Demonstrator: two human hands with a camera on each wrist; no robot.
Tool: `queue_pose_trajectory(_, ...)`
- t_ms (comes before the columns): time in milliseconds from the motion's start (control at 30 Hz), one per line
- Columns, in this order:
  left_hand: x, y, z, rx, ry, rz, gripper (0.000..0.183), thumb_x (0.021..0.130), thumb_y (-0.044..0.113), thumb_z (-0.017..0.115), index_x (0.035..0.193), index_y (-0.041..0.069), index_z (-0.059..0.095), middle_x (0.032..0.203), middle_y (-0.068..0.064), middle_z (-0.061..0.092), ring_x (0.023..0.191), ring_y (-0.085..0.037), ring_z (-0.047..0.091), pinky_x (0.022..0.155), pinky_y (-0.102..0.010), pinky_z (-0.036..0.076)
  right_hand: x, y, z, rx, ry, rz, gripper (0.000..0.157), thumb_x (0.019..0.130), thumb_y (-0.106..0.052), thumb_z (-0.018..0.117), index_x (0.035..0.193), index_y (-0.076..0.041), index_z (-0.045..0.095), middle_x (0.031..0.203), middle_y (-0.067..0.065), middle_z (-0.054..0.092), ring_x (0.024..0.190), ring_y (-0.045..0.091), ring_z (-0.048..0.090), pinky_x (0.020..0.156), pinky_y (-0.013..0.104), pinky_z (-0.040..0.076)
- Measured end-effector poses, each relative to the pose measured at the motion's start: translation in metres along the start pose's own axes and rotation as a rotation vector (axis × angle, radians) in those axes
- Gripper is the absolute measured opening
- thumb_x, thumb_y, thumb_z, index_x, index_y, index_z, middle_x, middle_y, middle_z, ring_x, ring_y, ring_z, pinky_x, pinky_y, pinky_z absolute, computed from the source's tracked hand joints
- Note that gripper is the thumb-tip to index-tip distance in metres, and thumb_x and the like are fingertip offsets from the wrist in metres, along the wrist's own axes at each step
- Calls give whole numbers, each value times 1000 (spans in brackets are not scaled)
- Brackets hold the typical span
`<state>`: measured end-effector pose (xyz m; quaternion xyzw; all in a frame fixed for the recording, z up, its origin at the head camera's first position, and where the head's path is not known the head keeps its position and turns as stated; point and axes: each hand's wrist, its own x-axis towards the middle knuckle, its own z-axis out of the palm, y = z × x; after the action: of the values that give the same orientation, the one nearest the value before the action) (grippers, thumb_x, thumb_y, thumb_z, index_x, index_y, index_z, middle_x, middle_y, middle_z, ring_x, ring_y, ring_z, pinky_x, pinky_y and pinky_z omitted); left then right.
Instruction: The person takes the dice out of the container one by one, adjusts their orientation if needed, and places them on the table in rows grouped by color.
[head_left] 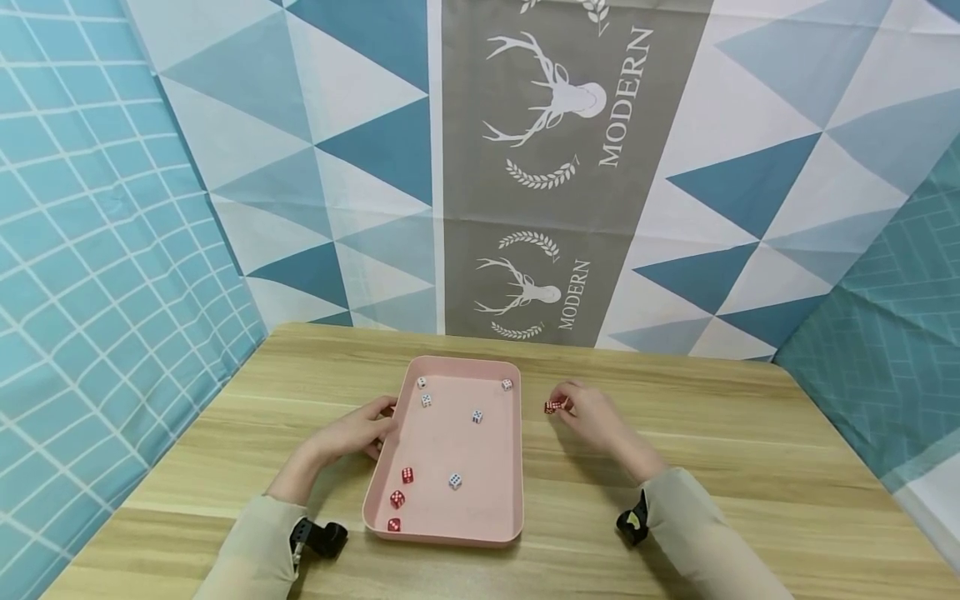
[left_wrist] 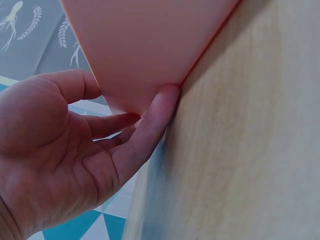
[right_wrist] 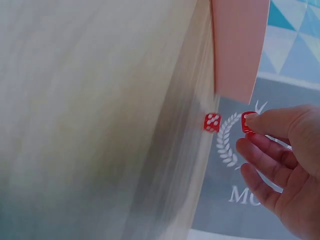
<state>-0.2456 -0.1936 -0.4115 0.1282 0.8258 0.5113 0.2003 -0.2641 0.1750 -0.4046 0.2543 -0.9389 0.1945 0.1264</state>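
A shallow pink tray (head_left: 472, 537) lies on the table, with several white dice and three red dice inside. My left hand (head_left: 352, 433) holds the tray's left side. In the left wrist view, the thumb of my left hand (left_wrist: 75, 145) is at the tray's upper edge and other fingers touch its wall and lower edge. Right of the tray, my right hand (head_left: 596, 421) pinches a red die (right_wrist: 247, 123) between thumb and fingers. A second red die (right_wrist: 212, 122) rests on the table close to those fingertips.
Inside the tray, a white die (head_left: 455, 481) sits near the front, another white die (head_left: 507, 384) at the far right corner, and a red die (head_left: 407, 475) at the left. The wooden table (head_left: 720, 433) meets a patterned cloth (head_left: 540, 192) at the back.
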Motion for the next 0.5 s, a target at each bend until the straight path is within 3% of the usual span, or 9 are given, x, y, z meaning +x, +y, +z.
queue_pose_trajectory(500, 3, -3, -1, 6, -5, -2, 50, 92, 11, 41, 136, -5, 26, 117, -22, 42, 81, -21, 59, 64, -36, 54, 2, 20, -2, -33, -75, 80, 10, 76, -6, 67, 85, -7, 64, 86, 4, 61, 73, 14, 60, 65, 27, 51)
